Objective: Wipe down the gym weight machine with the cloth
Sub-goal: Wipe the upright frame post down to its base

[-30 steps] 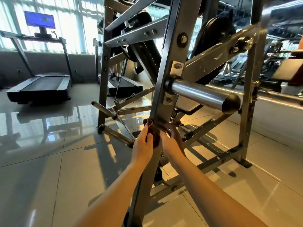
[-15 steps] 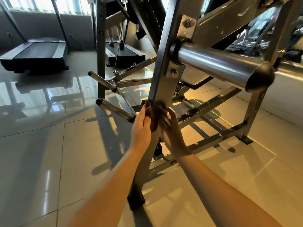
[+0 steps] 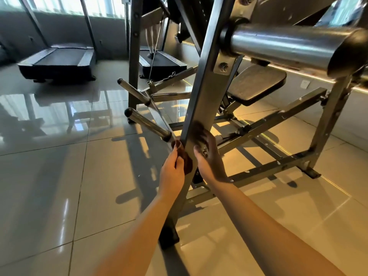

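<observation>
Head view: both hands work the cloth on the machine's slanted post.
Left hand pinches the cloth against the post's near edge; right hand clasps the far side, seemingly pinning the cloth's blurred upper end. Pull it taut and slide it toward the foot. Pegs jut just left; the seat and bar crowd the right.

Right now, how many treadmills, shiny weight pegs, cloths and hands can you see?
Treadmills: 2, one at left, one behind the frame
Pegs: 3, two small, one big
Cloth: 1
Hands: 2, left hand, right hand
Total: 8
</observation>
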Motion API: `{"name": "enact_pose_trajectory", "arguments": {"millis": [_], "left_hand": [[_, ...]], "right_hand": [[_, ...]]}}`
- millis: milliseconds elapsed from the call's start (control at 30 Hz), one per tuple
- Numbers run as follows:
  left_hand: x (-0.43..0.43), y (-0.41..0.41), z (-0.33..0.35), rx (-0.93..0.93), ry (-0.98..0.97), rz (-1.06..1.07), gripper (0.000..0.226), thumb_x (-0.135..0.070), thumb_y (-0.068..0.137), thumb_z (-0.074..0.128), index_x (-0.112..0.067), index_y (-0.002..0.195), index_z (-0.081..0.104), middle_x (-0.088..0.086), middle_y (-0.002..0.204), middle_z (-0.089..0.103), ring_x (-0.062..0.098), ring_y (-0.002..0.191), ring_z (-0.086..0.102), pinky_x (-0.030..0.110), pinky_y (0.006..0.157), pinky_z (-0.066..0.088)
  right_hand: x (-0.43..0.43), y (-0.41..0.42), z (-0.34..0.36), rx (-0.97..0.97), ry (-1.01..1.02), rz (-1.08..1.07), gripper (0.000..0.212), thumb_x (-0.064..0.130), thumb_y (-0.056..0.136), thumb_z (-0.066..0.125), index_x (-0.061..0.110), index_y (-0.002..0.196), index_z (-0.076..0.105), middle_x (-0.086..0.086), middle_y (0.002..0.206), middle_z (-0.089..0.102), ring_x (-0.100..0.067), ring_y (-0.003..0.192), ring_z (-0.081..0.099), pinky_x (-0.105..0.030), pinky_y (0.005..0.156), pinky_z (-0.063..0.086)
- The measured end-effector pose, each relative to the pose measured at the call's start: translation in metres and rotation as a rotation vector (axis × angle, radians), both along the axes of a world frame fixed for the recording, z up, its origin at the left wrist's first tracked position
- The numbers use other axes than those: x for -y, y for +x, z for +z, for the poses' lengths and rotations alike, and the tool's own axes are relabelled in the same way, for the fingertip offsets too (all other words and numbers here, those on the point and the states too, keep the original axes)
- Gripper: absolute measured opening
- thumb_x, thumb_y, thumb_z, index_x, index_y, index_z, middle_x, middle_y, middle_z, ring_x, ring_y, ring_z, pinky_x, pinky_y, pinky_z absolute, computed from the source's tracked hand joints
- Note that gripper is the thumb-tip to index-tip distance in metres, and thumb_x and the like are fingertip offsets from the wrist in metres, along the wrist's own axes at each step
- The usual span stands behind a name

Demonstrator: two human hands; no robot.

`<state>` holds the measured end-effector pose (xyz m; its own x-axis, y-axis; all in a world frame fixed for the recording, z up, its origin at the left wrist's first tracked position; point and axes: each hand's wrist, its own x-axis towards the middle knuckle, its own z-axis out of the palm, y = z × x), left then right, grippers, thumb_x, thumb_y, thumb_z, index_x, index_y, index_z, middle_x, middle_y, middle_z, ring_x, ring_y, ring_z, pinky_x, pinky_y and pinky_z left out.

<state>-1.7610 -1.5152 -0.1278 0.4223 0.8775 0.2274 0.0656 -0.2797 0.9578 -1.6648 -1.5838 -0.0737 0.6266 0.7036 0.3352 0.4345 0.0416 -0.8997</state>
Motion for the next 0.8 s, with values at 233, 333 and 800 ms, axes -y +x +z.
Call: {"name": "enact_pose_trajectory", "arguments": {"millis": [233, 333, 800], "left_hand": [[-0.011, 0.015, 0.032, 0.068, 0.093, -0.073, 0.045, -0.031, 0.109, 0.038, -0.028, 0.154, 0.039, -0.002, 0.144, 0.056, 0.01, 0.132, 0.052, 0.025, 0.107, 0.047], [-0.008, 0.011, 0.017, -0.023, 0.13, -0.032, 0.042, -0.033, 0.109, 0.039, -0.03, 0.151, 0.043, -0.003, 0.136, 0.061, 0.012, 0.125, 0.057, 0.017, 0.098, 0.05], [0.022, -0.014, 0.035, -0.011, 0.06, 0.039, 0.031, -0.025, 0.099, 0.064, -0.039, 0.123, 0.051, -0.019, 0.11, 0.06, 0.009, 0.107, 0.063, 0.042, 0.094, 0.058]], "right_hand": [[-0.006, 0.002, -0.029, 0.023, 0.122, -0.05, 0.041, 0.011, 0.1, 0.062, 0.018, 0.139, 0.05, -0.004, 0.128, 0.06, 0.006, 0.118, 0.055, -0.029, 0.102, 0.051], [0.003, -0.004, -0.024, 0.089, -0.018, -0.025, 0.043, 0.021, 0.103, 0.056, 0.029, 0.144, 0.047, 0.0, 0.143, 0.054, -0.008, 0.131, 0.05, -0.03, 0.109, 0.045], [0.037, -0.025, 0.013, -0.278, -0.047, 0.22, 0.038, 0.016, 0.108, 0.044, 0.021, 0.146, 0.047, 0.012, 0.127, 0.052, -0.008, 0.119, 0.05, -0.004, 0.078, 0.049]]}}
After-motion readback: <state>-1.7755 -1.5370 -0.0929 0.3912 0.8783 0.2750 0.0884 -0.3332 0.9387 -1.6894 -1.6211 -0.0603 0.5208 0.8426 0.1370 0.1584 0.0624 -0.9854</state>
